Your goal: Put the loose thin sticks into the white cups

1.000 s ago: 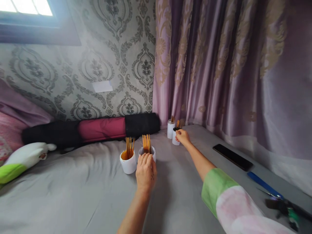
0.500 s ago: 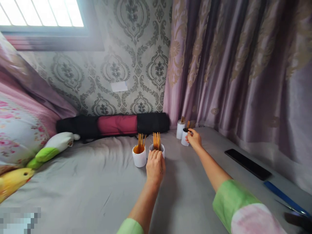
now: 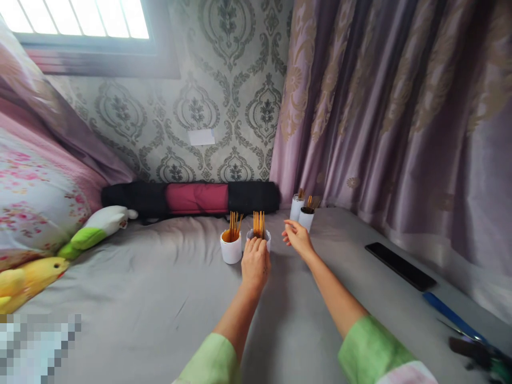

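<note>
A round white cup (image 3: 231, 252) with thin wooden sticks (image 3: 236, 224) stands on the grey sheet, its inside orange-brown. Just right of it is a second white cup (image 3: 268, 242), also holding upright sticks (image 3: 259, 221). My left hand (image 3: 255, 262) grips this second cup's near rim and hides most of its front. Between that cup and the back pair hovers my right hand (image 3: 297, 239), fingers loosely apart with nothing visible in them. Behind it are a white cup with a dark inside (image 3: 307, 220) and another white cup (image 3: 296, 208), both with sticks.
A black and maroon roll (image 3: 196, 198) lies along the patterned wall. On the right are a black flat phone-like object (image 3: 400, 265) and a blue strip (image 3: 450, 314) beside scissors-like blades. Plush toys (image 3: 34, 280) and a floral pillow (image 3: 24, 197) are at left.
My right hand has let go of the dark-lined back cup and moved left toward the front cups. My left hand stays at the second cup. The view has shifted slightly.
</note>
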Demonstrator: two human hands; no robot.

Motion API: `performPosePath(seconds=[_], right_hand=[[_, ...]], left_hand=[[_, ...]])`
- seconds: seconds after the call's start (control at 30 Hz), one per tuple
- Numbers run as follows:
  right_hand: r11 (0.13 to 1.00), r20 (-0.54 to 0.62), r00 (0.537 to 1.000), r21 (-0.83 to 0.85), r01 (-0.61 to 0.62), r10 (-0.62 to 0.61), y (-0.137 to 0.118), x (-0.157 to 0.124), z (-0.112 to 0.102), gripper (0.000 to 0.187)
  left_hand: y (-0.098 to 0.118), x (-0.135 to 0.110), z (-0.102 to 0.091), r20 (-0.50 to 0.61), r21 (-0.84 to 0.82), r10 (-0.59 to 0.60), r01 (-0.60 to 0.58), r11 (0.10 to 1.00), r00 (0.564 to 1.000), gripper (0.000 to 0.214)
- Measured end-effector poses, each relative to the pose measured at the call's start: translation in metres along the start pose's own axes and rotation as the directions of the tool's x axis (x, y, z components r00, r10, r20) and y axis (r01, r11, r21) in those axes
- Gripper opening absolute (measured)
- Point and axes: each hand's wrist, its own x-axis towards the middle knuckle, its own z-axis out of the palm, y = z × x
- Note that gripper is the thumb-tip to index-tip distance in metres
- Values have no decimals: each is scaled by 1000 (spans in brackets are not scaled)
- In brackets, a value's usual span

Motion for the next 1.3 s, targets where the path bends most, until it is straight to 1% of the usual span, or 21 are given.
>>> performPosePath(seconds=[0.1,0.2,0.3,0.43,0.63,0.7,0.77,0.83,0.9,1.0,1.13,1.3], right_hand=[[1000,137,991,-6,-1,2,-4,-14,11,38],[998,242,970,-37,47,-37,-3,-24,19,38],[992,309,948,-74,105,-78,-1,-30,25,38],[989,375,925,-100,105,-61,2,-33,32,37],[986,384,923,-136,95,-36,4,-34,38,36],[984,381,924,-153,91,-26,4,-34,38,35],[982,381,924,-164,90,-21,3,-35,38,34],[981,384,923,-170,96,-24,2,-35,38,33],[977,389,921,-179,114,-36,0,-35,37,32],[967,390,919,-204,151,-61,-2,-35,37,29],[957,390,916,-221,187,-89,-5,-37,35,27],[944,372,919,-239,229,-128,-6,-39,35,26]], left_hand=[[-2,0,-2,26,-13,7,-6,1000,1000,28],[-5,0,-5,54,-33,21,-19,999,998,31],[-7,-1,-8,74,-55,36,-32,998,997,35],[-10,-1,-8,88,-85,58,-50,995,994,39],[-20,-5,-13,77,-111,89,-80,991,993,44],[-23,-10,-18,27,-95,89,-86,992,996,45],[-28,-17,-24,-60,-63,80,-83,995,995,45],[-33,-24,-30,-145,-25,59,-63,998,988,45],[-39,-31,-34,-199,7,31,-30,1000,979,46],[-49,-39,-36,-232,45,-9,20,999,973,48],[-60,-43,-34,-273,77,-70,95,993,959,50],[-65,-47,-31,-311,90,-103,138,986,945,55]])
